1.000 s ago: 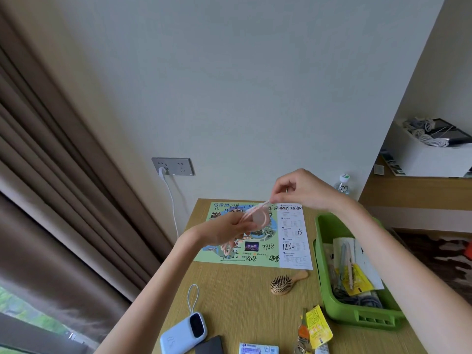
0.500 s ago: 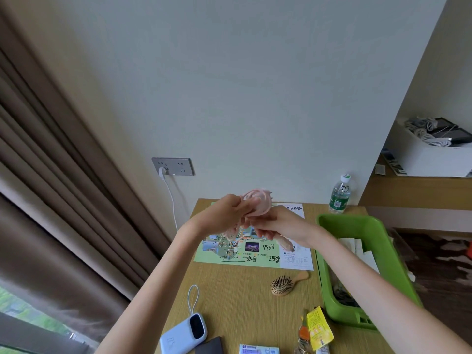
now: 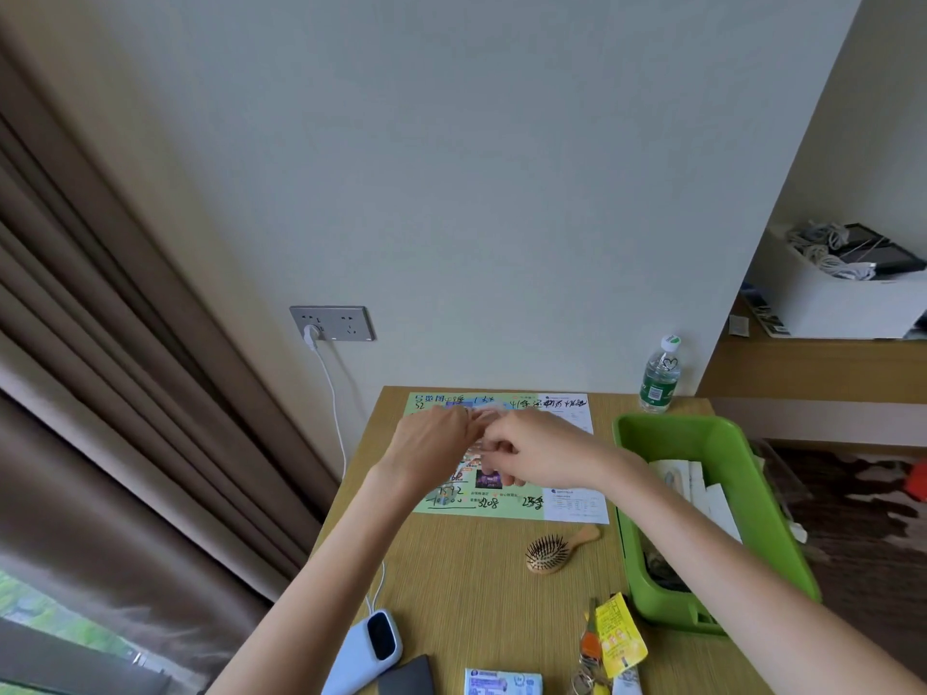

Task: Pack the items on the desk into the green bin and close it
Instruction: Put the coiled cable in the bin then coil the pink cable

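My left hand (image 3: 434, 446) and my right hand (image 3: 539, 451) meet above the printed map sheet (image 3: 506, 511) at the back of the desk. Between them they grip a small pink round item (image 3: 482, 417). Only a sliver of it shows between the fingers, and how its cord lies is hidden. My right hand's fingers are curled under it. The green bin (image 3: 652, 424) stands open at the desk's right edge, right of my right forearm. It holds white papers (image 3: 702, 494) and something dark at its near end.
On the desk lie a wooden hairbrush (image 3: 552, 553), a light blue power bank (image 3: 373, 647), a dark flat case (image 3: 407, 677), a tissue pack (image 3: 501, 683), a yellow packet (image 3: 619, 634) and keys (image 3: 584, 667). A water bottle (image 3: 660, 376) stands at the back. A white cable hangs from the wall socket (image 3: 332, 323).
Both hands have come down and closer together over the map sheet. The pink item, in plain view half a second ago, is now mostly covered by the fingers.
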A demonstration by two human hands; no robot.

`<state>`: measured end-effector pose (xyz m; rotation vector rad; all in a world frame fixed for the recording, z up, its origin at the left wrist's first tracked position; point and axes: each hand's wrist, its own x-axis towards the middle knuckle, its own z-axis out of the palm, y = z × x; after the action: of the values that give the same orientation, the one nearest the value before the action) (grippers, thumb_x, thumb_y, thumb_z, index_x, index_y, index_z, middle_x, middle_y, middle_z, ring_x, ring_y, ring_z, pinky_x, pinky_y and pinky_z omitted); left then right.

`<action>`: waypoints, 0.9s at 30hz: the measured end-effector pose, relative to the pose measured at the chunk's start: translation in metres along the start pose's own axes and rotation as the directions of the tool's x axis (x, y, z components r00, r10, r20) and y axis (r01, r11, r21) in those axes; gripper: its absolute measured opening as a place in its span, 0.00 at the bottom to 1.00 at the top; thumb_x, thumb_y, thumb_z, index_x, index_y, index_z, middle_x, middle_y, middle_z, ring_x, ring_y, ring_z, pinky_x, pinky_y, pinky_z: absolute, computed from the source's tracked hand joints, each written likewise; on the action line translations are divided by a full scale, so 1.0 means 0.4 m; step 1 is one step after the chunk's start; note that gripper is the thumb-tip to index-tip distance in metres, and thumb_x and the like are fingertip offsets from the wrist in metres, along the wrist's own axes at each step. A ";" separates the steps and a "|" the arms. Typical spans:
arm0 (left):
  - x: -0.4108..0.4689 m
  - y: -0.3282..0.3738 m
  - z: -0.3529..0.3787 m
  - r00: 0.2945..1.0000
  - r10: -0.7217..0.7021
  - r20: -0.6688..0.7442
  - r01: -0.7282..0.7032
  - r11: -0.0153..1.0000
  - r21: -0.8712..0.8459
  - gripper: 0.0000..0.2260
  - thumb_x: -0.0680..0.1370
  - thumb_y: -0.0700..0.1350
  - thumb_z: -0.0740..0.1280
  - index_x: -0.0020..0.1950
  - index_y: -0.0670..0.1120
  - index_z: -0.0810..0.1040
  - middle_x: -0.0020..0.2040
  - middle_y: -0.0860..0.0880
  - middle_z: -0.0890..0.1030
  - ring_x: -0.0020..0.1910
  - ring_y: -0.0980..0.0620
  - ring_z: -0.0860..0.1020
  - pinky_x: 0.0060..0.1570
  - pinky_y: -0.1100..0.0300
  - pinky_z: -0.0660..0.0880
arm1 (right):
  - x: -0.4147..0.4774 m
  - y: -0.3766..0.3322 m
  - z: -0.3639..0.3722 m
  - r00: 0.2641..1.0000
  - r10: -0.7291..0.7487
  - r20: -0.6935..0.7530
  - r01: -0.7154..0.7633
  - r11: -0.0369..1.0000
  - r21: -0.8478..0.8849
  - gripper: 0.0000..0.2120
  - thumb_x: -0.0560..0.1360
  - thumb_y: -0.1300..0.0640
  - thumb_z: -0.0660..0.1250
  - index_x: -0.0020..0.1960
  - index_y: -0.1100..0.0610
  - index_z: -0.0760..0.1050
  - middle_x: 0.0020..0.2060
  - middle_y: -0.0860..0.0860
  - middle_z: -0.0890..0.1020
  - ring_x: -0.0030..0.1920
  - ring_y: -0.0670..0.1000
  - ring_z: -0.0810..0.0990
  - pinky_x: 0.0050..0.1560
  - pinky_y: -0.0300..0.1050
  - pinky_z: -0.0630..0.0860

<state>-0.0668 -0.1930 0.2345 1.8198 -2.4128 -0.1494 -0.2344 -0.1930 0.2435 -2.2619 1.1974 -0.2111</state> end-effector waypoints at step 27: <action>0.031 0.186 -0.013 0.919 0.374 0.123 -0.084 0.491 -0.867 0.21 0.84 0.54 0.50 0.42 0.40 0.69 0.33 0.51 0.65 0.29 0.55 0.66 0.29 0.65 0.68 | -0.125 0.260 -0.025 0.982 0.127 -0.137 0.095 0.295 0.951 0.11 0.77 0.65 0.65 0.58 0.61 0.79 0.50 0.59 0.82 0.48 0.54 0.81 0.48 0.44 0.80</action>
<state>-0.1402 -0.1846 0.2512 1.0129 -2.0438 -1.4059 -0.3417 -0.2029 0.2007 -1.1097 0.7741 -0.9056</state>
